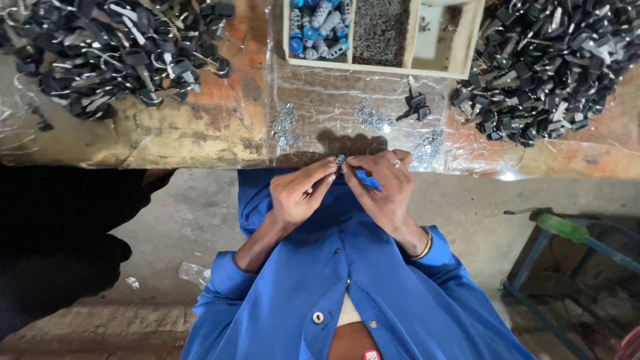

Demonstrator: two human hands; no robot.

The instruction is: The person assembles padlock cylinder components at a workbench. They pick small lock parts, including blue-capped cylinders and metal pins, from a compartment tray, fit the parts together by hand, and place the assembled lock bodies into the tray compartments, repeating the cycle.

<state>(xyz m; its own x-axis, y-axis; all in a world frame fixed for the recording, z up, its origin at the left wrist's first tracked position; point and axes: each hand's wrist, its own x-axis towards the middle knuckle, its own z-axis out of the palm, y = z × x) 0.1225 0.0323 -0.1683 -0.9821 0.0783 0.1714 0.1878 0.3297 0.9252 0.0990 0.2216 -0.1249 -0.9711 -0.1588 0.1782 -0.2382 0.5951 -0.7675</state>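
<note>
Fingertips of the left hand (300, 193) and right hand (383, 187) are pinching one small metal part (341, 160) between them. Beyond the hands, small metal clusters (285, 127) are lying on the tabletop (200, 133); large heaps of black-headed keys (113, 47) are waiting farther out, suggesting much remains.

Head view, straight down, close overhead.

Blue buttoned shirt (373, 293); gold bangle (423, 248)
</note>
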